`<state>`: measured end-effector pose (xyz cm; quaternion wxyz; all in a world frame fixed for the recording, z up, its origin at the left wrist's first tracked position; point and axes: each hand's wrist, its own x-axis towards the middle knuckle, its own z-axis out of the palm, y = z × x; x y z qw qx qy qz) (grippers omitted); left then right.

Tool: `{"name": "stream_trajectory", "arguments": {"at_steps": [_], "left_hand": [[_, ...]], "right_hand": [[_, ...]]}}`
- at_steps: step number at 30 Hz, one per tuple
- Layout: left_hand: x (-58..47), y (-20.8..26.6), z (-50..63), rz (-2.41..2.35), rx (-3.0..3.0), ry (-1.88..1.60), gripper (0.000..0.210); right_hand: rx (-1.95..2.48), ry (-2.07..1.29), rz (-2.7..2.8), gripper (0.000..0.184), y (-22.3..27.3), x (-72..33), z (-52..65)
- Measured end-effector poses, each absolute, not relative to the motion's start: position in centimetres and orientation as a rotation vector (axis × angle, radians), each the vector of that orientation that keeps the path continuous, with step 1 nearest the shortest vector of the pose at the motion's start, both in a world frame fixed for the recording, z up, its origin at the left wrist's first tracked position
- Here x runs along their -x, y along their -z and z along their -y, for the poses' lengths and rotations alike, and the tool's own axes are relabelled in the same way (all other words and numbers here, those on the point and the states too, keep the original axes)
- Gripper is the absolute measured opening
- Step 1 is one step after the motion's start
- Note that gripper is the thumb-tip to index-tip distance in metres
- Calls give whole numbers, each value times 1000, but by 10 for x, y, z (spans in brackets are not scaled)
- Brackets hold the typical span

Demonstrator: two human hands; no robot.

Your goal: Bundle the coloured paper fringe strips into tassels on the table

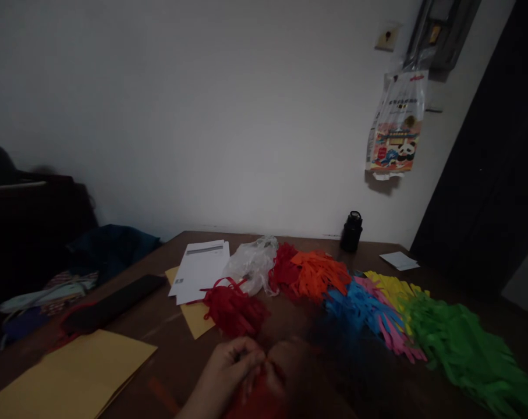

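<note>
My left hand [235, 364] is closed in a pinch at the bottom centre, with thumb and finger pressed together. Against it is my right hand [295, 364], dark and blurred, its fingers also bent inwards and closed. Between and below both hands hangs a piece of red paper [257, 401], partly covered by the fingers. Just beyond them lies a bunch of red paper strips [235, 311]. Bunches of orange strips [318, 274], blue strips [355, 305], pink strips [397, 334], yellow strips [394, 291] and green strips [468, 343] spread to the right.
A crumpled clear plastic bag [252, 265] and white envelopes [200, 270] lie towards the back. Yellow-tan paper [71, 378] and a long black case [115, 302] are on the left. A black bottle [351, 233] stands near the wall, left of a white card [399, 261].
</note>
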<state>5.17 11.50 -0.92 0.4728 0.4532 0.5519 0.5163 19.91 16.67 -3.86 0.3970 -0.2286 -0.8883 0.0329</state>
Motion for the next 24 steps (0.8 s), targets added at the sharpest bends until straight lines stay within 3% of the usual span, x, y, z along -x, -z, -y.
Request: {"name": "stream_trajectory", "arguments": {"at_steps": [5,13,17,24], "left_hand": [[-50,-4,-110,-1352,-1206,-1237,37],[-42,-10,-110,-1285,-1334,-1201,51],[-42,-8,-105,-1414,-1558,-1197,41],[-41,-10,-99,-1512,-1849,-1173,28]], "right_hand": [[542,-66,2152,16,34,-198,-163],[598,-153,2092,15,41,-197,-165],[642,-351,2115,4,42,-199,-165],[526,-161,2148,21,35,-200,-165]]}}
